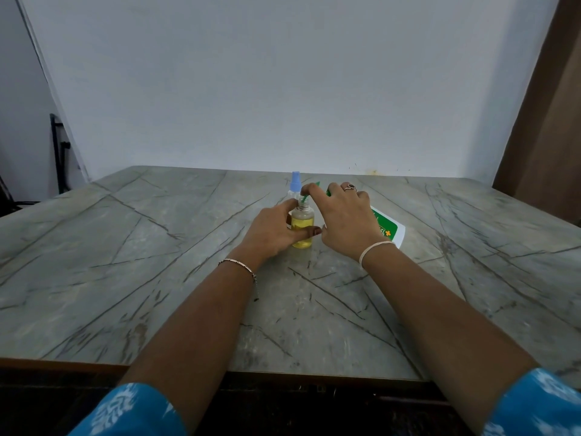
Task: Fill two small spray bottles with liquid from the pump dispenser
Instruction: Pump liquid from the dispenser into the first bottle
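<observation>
Left grip (273,229) wraps the uncapped spray bottle (302,226), steadying it upright on the desk (157,278). Right grip (345,221) curls over the tilted pump dispenser (388,229), aiming its green spout (304,199) into the neck. A blue-capped spray bottle (295,180) stands just behind.

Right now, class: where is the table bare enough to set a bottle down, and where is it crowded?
Bare: the table left of the left hand, right of the dispenser, and along the near edge. Crowded: the middle, where the right hand, yellow bottle and blue-capped bottle bunch.
</observation>
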A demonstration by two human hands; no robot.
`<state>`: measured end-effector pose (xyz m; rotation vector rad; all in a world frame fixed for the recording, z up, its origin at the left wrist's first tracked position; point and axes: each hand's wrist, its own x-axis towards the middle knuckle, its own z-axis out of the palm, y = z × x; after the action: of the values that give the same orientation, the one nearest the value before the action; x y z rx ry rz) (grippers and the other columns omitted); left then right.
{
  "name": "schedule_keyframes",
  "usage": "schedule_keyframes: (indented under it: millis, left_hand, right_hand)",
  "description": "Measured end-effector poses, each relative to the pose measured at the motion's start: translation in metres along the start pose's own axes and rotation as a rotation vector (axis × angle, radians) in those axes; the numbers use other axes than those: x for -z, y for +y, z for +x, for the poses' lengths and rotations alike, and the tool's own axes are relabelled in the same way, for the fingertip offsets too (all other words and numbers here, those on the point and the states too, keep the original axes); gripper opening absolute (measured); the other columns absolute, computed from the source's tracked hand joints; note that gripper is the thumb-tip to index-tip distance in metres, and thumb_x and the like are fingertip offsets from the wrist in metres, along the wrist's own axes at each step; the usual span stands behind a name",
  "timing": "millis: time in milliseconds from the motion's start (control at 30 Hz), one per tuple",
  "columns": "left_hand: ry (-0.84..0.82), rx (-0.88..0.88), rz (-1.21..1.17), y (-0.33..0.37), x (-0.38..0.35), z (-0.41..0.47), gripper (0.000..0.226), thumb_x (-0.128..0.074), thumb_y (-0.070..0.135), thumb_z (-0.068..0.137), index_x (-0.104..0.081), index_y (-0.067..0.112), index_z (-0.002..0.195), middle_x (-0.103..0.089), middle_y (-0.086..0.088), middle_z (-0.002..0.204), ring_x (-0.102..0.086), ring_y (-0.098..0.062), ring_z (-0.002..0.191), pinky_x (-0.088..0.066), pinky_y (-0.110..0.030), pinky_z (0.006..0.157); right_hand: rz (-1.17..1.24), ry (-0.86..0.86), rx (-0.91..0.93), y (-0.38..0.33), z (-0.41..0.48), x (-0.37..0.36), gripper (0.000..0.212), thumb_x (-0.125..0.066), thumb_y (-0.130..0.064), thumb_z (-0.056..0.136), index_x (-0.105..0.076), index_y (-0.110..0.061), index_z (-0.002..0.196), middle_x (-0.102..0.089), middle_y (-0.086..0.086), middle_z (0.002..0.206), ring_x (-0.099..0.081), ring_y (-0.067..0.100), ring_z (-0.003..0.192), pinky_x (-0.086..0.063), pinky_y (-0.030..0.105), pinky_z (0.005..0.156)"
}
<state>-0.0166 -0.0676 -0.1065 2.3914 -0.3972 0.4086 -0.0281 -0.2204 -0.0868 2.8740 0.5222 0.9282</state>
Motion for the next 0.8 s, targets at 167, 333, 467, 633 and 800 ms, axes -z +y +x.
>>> schedule_keyframes:
  millis: [167,333,467,633,800]
  left_hand:
    - [0.002,-0.007,-0.001,0.0005,0.0005,-0.0003,0.064,-0.07,0.052,0.077,-0.051,0.021,0.129,-0.064,-0.004,0.122,-0.061,-0.022,0.106,-0.05,-0.035,0.093]
    - [0.012,-0.007,0.016,0.0002,0.0004,-0.0004,0.065,-0.07,0.054,0.077,-0.051,0.02,0.129,-0.064,-0.004,0.121,-0.061,-0.019,0.1,-0.049,-0.029,0.087]
    - [0.022,-0.012,0.033,0.0002,0.0005,-0.0006,0.065,-0.069,0.053,0.077,-0.05,0.019,0.13,-0.064,-0.004,0.122,-0.06,-0.019,0.103,-0.043,-0.023,0.083]
    - [0.015,-0.01,-0.004,0.0009,0.0007,-0.0009,0.064,-0.071,0.05,0.077,-0.051,0.019,0.129,-0.064,-0.003,0.118,-0.059,-0.015,0.094,-0.05,-0.029,0.084]
    - [0.009,-0.006,-0.02,0.0005,0.0012,-0.0007,0.065,-0.071,0.049,0.077,-0.05,0.019,0.131,-0.064,-0.005,0.121,-0.056,-0.014,0.092,-0.053,-0.032,0.086]
  right_hand:
    - [-0.005,0.015,0.0,-0.0002,0.0004,-0.0019,0.073,-0.067,-0.021,0.078,-0.025,-0.032,0.136,-0.055,0.011,0.117,-0.052,0.033,0.111,-0.043,0.045,0.093]
    - [-0.002,0.013,0.02,0.0069,-0.0024,-0.0042,0.082,-0.066,-0.021,0.079,-0.017,-0.038,0.142,-0.055,0.009,0.116,-0.052,0.031,0.112,-0.044,0.044,0.092]
    - [0.014,0.015,0.017,0.0065,-0.0025,-0.0048,0.079,-0.066,-0.021,0.078,-0.019,-0.037,0.14,-0.056,0.01,0.115,-0.052,0.031,0.112,-0.044,0.045,0.092]
    - [0.019,0.03,-0.002,0.0017,-0.0001,-0.0037,0.07,-0.067,-0.022,0.078,-0.029,-0.032,0.136,-0.056,0.01,0.117,-0.053,0.032,0.111,-0.043,0.045,0.092]
    - [0.013,0.044,-0.01,-0.001,0.0014,-0.0054,0.07,-0.069,-0.023,0.077,-0.031,-0.031,0.135,-0.057,0.01,0.116,-0.054,0.033,0.11,-0.044,0.046,0.092]
